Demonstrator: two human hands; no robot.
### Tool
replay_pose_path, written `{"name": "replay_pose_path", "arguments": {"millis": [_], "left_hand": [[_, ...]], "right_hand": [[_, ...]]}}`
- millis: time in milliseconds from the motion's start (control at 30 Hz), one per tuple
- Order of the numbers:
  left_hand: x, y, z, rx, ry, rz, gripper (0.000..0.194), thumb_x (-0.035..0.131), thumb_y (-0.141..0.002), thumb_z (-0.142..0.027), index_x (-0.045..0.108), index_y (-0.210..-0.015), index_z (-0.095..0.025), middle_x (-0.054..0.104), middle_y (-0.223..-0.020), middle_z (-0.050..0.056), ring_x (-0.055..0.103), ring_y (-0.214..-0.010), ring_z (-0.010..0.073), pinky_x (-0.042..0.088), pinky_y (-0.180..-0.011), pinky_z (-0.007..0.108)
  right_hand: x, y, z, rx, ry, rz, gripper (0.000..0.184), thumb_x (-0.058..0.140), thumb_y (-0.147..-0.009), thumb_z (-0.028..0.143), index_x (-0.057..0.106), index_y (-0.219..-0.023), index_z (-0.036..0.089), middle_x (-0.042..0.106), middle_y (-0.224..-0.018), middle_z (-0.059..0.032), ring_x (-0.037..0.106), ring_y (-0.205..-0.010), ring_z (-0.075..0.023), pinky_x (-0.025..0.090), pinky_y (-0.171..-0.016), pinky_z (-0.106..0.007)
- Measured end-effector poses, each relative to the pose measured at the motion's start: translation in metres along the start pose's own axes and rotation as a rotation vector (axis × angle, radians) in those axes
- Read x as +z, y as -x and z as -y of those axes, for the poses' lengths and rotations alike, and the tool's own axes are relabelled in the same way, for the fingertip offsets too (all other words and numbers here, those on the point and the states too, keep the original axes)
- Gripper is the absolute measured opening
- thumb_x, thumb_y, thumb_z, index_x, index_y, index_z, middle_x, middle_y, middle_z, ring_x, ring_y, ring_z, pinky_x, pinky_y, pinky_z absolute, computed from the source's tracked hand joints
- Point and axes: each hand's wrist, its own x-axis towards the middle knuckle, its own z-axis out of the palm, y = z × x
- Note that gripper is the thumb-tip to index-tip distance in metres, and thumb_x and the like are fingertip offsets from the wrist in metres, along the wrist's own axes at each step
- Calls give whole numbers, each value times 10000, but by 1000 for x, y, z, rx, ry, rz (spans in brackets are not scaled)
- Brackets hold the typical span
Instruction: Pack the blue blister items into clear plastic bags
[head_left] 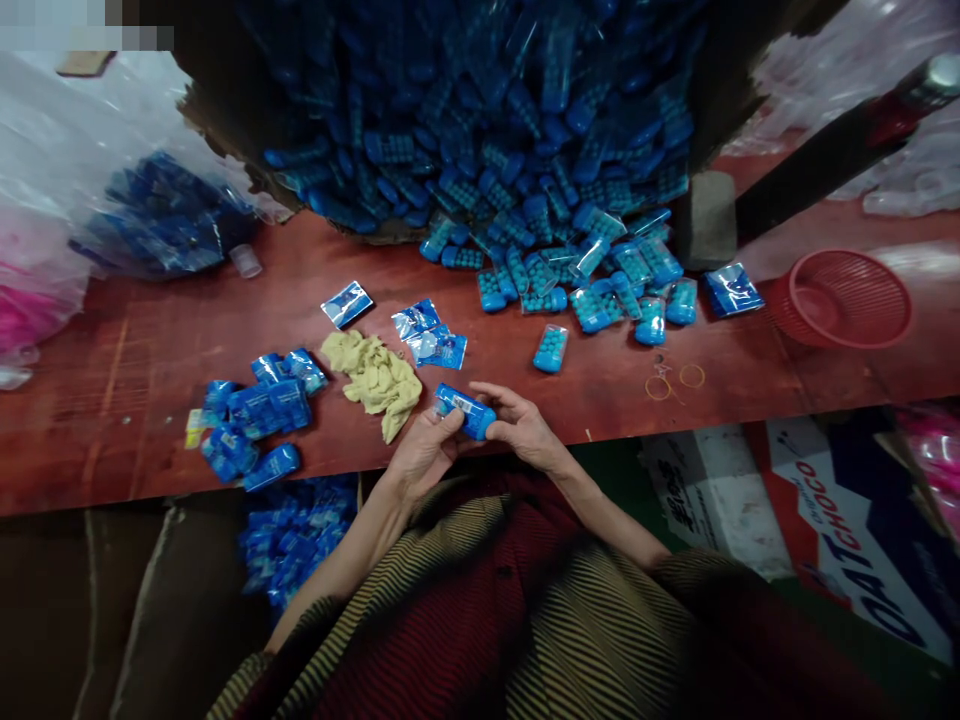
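Both my hands hold one small blue packet [466, 410] at the near edge of the red wooden table [135, 380]. My left hand [421, 452] pinches its left end and my right hand [519, 425] grips its right end. A crumpled yellow cloth [375, 374] lies just left of my hands. Flat blue sachets [429, 335] lie behind the cloth. Several wrapped blue packets [255, 415] are heaped at the near left.
A big pile of blue packets [525, 170] spills from a cardboard box at the back. A red plastic basket [844, 297] sits at the right, rubber bands [673, 381] nearby. A plastic bag of blue packets [169, 215] lies at the far left, more packets [292, 540] below the table.
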Motion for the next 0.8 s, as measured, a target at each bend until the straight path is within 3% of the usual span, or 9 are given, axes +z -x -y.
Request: {"name": "replay_pose_path", "arguments": {"millis": [167,333,467,567,633,700,800], "left_hand": [[2,3,1,-35,9,-60,260,722,-690,-295,622,-893,-167,702,-826,49,662,-701,170,573,-646,313],[4,3,-1,13,-34,-132,258,706,-698,-363,603,-836,-169,682,-736,28,637,-619,139,551,-574,263],[0,1,1,197,-196,-237,346,670,-697,-465,604,-842,-158,659,-723,20,623,-653,138,530,-619,266],[-5,-2,1,441,-340,-381,321,695,-678,-380,623,-911,-170,653,-789,-1,593,-676,108,501,-671,243],[-8,-5,0,560,-414,-443,235,693,-674,-321,642,-845,-168,637,-746,-17,566,-660,96,479,-676,229],[-12,-7,-2,614,-484,-468,150,671,-689,-299,634,-709,-155,601,-649,-23,533,-618,93,455,-649,222],[-16,-10,-3,638,-558,-487,176,637,-715,-292,592,-615,-155,547,-574,-31,489,-576,93,425,-616,223]], "right_hand": [[1,0,6,7,7,12,522,745,-643,265,615,-1149,285,636,-1089,6,589,-937,-155,476,-860,-300],[6,-1,4,-27,63,-137,490,701,-672,230,599,-1150,252,595,-840,28,557,-740,-95,480,-765,-251],[10,0,4,-29,134,-207,478,691,-685,235,588,-1151,235,581,-846,18,554,-764,-103,479,-765,-258],[10,2,3,-41,180,-202,443,691,-693,255,598,-1126,238,608,-874,9,573,-783,-116,487,-768,-269],[11,3,2,-52,210,-176,408,687,-701,269,611,-1101,239,625,-921,-2,587,-824,-129,487,-792,-282],[12,4,2,-65,263,-181,409,686,-705,271,608,-1106,238,625,-933,-7,588,-838,-134,485,-795,-283],[15,6,0,-83,362,-218,457,690,-702,262,584,-1146,240,607,-899,-3,580,-810,-128,482,-767,-275]]}}
